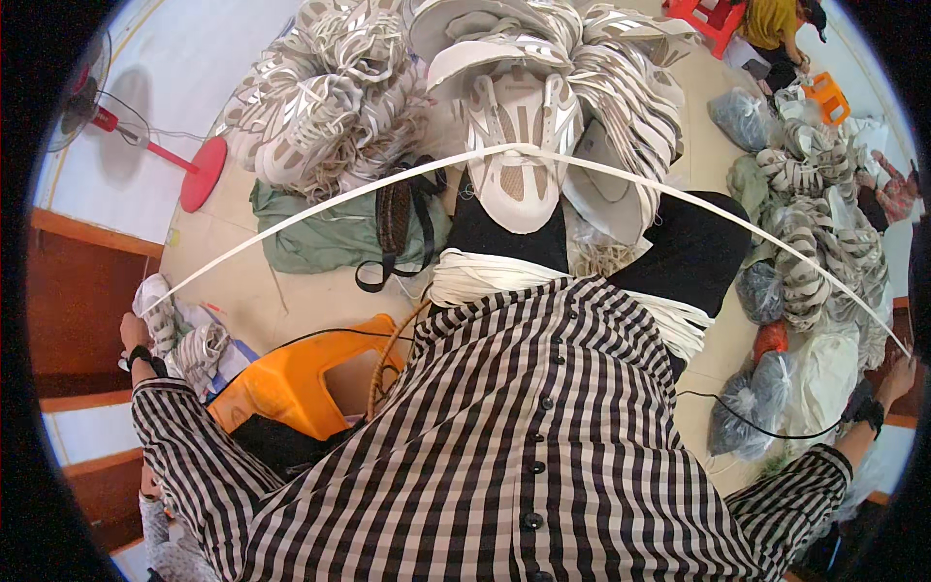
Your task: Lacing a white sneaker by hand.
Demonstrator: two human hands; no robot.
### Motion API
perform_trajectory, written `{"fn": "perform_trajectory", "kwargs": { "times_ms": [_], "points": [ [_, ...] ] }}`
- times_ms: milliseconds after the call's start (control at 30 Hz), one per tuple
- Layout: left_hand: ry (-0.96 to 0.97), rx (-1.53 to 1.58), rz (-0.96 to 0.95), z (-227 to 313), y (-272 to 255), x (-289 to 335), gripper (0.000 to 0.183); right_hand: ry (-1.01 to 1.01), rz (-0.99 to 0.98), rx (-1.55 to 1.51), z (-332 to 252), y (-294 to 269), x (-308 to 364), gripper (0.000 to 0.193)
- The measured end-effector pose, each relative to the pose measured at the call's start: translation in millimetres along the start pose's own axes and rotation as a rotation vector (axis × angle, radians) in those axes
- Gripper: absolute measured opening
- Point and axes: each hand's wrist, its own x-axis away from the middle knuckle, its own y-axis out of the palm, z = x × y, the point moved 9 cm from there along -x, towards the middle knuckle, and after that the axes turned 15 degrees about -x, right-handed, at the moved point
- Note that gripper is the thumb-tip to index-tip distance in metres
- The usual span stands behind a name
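Note:
A long white shoelace (359, 197) stretches in a wide arch from side to side, its middle resting across the front of a white and beige shoe upper (521, 199). At the far left, my left hand (136, 335) is closed on one end of the lace. Out at the far right edge, my right hand (898, 378) pinches the other end. The upper lies toe toward me over my black-trousered lap. Bundles of white laces (495, 276) lie across my thighs. Both hands are small and partly seen near the rim.
Piled shoe uppers (320, 97) stand ahead, beside a green bag (310, 233). An orange stool (301, 378) is at my left, with a red-based fan (204, 175) beyond. Bags and more uppers (810, 262) line the right side, where other people sit.

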Motion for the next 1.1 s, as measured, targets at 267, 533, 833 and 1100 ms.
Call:
{"fn": "perform_trajectory", "kwargs": {
  "times_ms": [267,533,833,1100],
  "points": [
    [-0.274,0.11,-0.069,-40,50,-5,0.023,-0.136,0.002,-0.88,-244,41,96,0.023],
    [-0.037,0.256,0.229,5,-13,-23,0.021,-0.038,-0.844,-1.578,-597,186,278,0.016],
    [0.755,0.986,0.144,367,-232,136,0.039,-0.089,-0.609,-1.462,-638,305,313,0.011],
    [0.896,1.452,0.433,528,-351,247,0.012,-0.107,-0.491,-1.331,-635,311,313,0.012]
  ]
}}
